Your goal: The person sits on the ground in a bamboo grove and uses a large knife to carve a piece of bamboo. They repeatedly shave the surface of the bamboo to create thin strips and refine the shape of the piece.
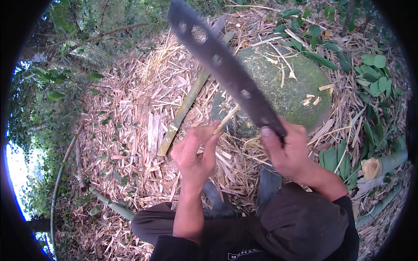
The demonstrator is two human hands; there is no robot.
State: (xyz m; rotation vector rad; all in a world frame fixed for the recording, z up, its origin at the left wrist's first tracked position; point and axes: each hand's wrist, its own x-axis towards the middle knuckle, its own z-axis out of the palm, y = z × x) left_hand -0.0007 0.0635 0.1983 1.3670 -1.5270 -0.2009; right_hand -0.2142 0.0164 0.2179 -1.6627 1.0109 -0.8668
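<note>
My right hand (289, 150) grips the handle end of a machete (226, 71); the handle itself is mostly hidden in the fist. The dark, broad blade has several holes and slants up to the far left, slightly blurred. My left hand (196, 150) pinches a short, pale strip of split bamboo (227, 118) between thumb and fingers. The strip's far end points toward the blade; I cannot tell whether they touch. Beyond both hands lies a large mossy green rock (283, 82) with wood chips on top.
A split bamboo length (185, 111) lies left of the rock on dry leaf litter (126, 108). A cut bamboo pole (383, 165) lies at right, with green leaves (374, 76) above it. My boots (269, 185) stand near the rock. Thin stems (61, 174) rise at left.
</note>
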